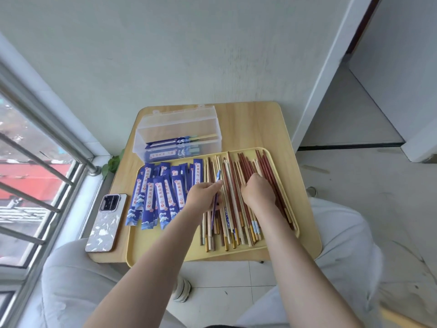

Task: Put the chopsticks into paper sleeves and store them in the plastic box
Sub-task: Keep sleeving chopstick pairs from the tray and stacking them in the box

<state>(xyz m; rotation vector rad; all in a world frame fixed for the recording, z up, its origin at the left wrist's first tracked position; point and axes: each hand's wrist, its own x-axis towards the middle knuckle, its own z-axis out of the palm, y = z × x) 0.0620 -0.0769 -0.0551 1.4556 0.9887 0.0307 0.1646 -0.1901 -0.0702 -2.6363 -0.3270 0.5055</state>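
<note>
Your wooden worktop (260, 129) sits by a barred window (35, 162); your left hand (203, 195) pinches a paper sleeve (216, 197), your right hand (257, 192) curls over the chopsticks (231, 209).

Single head-worn wide-angle view, looking forward and steeply down over a small wooden table (255, 129), close above it, yellow tray (165, 247) on the table mid-frame, window left of the table, wall behind it, floor right
</note>
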